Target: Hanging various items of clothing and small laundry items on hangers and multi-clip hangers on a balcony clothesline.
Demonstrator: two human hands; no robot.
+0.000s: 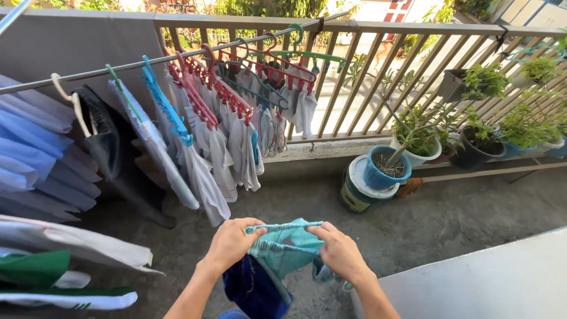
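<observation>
Both hands, left hand (229, 242) and right hand (339, 251), pinch closed on the elastic waistband of a teal garment (286, 248), stretched between them; dark blue fabric (254, 289) hangs beneath.

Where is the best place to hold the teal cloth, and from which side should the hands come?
Probably at its gathered elastic edge, from both ends: the left hand and right hand already pinch the teal cloth there, so the edge stays stretched flat while the rest hangs free.
</observation>
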